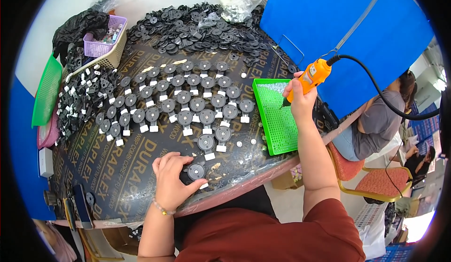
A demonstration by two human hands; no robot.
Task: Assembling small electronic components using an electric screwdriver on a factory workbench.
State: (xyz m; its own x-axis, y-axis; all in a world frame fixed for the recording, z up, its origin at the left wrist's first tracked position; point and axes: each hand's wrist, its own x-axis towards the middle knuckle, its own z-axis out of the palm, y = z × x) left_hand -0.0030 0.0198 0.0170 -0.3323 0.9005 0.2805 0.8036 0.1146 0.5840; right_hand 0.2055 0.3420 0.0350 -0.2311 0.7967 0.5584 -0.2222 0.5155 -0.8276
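My left hand (170,181) rests at the table's near side, thumb and fingertips gripping the edges of a black round part (195,171) with a white end. In my right hand (300,98) is an orange electric screwdriver (315,74), hanging from a coiled cable with a black cord. Its dark tip points down over a bright green perforated tray (282,142) that holds many small shiny pieces, probably screws. Beyond my left hand, several matching black round parts with white ends (206,142) lie in rough rows.
A large heap of black discs (197,29) covers the far side. On the left are a pile of small black-and-white pieces (84,97), a purple basket (98,48) and a green basket (46,93). A blue panel (347,32) stands at right; another person (380,121) sits beyond.
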